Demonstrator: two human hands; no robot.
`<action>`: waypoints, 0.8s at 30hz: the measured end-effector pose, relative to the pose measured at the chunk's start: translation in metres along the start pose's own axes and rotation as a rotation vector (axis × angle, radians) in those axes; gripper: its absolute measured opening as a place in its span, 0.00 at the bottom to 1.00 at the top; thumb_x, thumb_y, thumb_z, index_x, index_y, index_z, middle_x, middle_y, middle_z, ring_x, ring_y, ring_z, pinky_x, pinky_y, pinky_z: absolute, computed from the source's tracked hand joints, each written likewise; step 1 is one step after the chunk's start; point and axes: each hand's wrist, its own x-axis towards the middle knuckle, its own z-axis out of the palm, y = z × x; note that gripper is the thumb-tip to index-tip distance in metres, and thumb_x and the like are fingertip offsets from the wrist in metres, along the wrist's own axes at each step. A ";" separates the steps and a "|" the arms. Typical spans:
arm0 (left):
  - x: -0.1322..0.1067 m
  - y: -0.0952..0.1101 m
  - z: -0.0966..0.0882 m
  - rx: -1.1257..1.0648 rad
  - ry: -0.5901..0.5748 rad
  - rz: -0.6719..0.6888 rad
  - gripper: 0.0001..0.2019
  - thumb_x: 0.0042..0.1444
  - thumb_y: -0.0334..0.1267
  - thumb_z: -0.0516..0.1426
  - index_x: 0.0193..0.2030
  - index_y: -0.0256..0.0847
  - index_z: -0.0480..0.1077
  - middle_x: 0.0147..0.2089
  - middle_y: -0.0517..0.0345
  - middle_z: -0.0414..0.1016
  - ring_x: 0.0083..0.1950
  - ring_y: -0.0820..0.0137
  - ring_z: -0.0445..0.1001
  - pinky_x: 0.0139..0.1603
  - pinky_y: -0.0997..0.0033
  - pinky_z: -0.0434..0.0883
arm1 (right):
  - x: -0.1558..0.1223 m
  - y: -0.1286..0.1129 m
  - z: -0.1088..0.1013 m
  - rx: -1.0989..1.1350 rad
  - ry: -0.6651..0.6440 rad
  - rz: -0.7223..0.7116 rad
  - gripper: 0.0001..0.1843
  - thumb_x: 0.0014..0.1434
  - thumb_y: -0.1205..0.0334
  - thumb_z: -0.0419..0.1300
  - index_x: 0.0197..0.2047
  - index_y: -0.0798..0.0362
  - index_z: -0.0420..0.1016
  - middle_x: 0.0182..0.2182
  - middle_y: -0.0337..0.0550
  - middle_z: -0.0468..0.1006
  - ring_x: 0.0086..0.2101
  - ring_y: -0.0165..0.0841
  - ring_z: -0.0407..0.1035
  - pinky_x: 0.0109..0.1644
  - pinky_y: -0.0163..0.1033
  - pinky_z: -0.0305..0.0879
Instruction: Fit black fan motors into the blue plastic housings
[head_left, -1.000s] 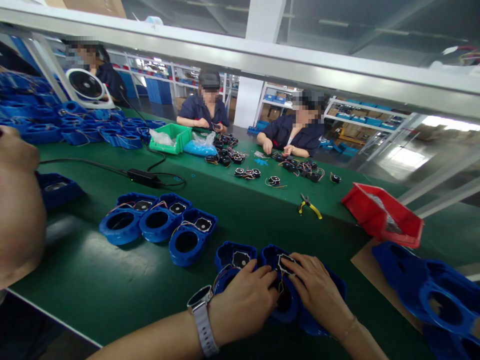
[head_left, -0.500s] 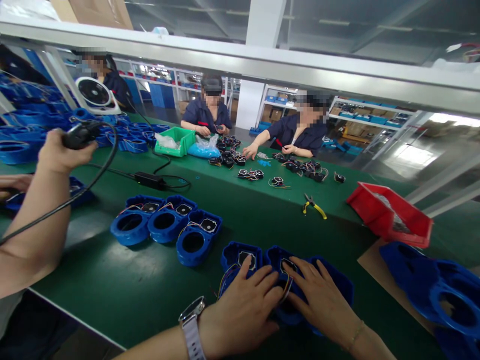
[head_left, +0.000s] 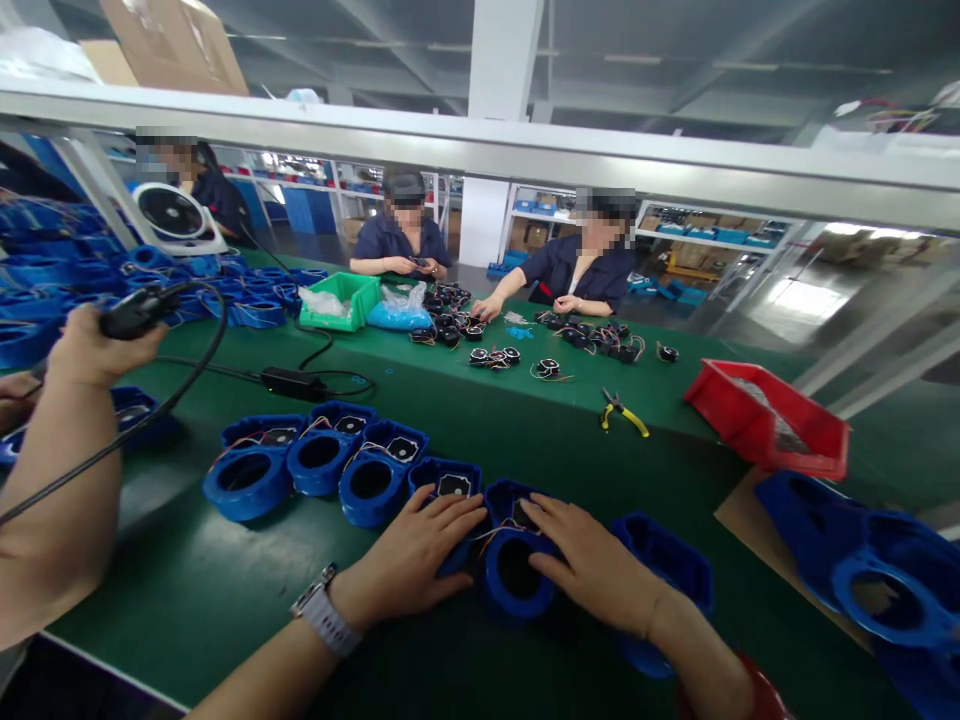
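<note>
My left hand, with a watch on its wrist, lies flat with fingers spread on a blue plastic housing that holds a small black-and-white part. My right hand rests open on the neighbouring blue housing, fingertips at its wires. Another blue housing lies just right of my right hand. Three more blue housings sit in a row to the left on the green table.
A co-worker's arm at the left holds a black corded tool. Two people sit across the table with black fan parts. Yellow-handled pliers, a red bin, a green bin and stacked blue housings lie around.
My hands have slid the two housings leftward toward the row of three, uncovering a third housing at the right. The co-worker's arm came up holding the corded tool.
</note>
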 end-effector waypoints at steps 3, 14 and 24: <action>-0.002 -0.011 -0.005 0.002 -0.016 -0.022 0.37 0.54 0.42 0.60 0.68 0.50 0.46 0.69 0.54 0.53 0.66 0.58 0.56 0.66 0.42 0.48 | -0.035 0.051 -0.016 0.158 0.153 0.142 0.38 0.62 0.40 0.51 0.69 0.46 0.45 0.66 0.43 0.49 0.63 0.42 0.48 0.66 0.55 0.48; 0.030 0.035 0.000 -0.034 -0.014 0.215 0.22 0.55 0.55 0.58 0.49 0.43 0.70 0.65 0.51 0.60 0.67 0.56 0.56 0.67 0.37 0.43 | -0.032 0.077 0.034 0.226 0.274 0.318 0.31 0.63 0.44 0.49 0.63 0.54 0.61 0.61 0.50 0.62 0.60 0.42 0.54 0.65 0.53 0.51; 0.021 -0.030 0.031 0.189 0.149 0.215 0.10 0.50 0.44 0.66 0.34 0.43 0.72 0.64 0.55 0.61 0.63 0.55 0.63 0.67 0.39 0.43 | 0.038 0.068 0.014 0.286 0.232 0.169 0.29 0.65 0.46 0.48 0.64 0.51 0.59 0.63 0.48 0.58 0.61 0.40 0.52 0.65 0.52 0.51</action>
